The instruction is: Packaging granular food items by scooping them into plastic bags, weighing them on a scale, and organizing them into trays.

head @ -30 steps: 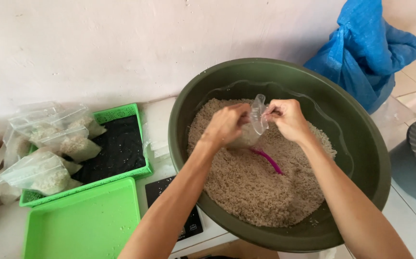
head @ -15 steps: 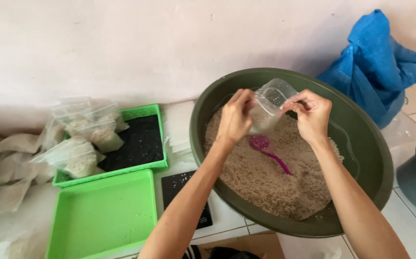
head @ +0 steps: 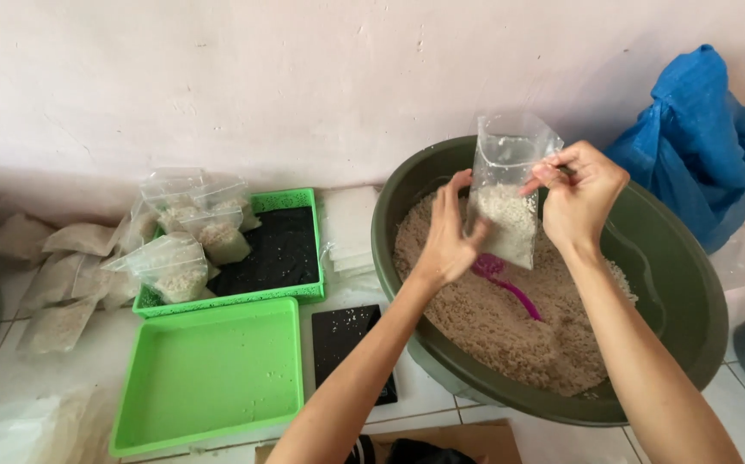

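Head view: a clear plastic zip bag (head: 506, 193), its lower half filled with pale rice grains and its upper half empty and see-through, hangs upright above the big round olive-green plastic basin (head: 690, 283) of loose rice. Right hand (head: 580, 196), fingers curled shut, pinches the bag's upper right edge. Left hand (head: 450, 232), fingers loosely bent, touches the bag's left side near the grain. Below the bag, a magenta plastic scoop (head: 503, 279) lies on the basin's rice. Left of the basin sit a black flat scale (head: 351, 348), an empty bright green plastic tray (head: 209, 378) and a green mesh basket (head: 278, 249) beside filled bags (head: 179, 258). Right of the basin slumps a blue woven sack (head: 708, 137)
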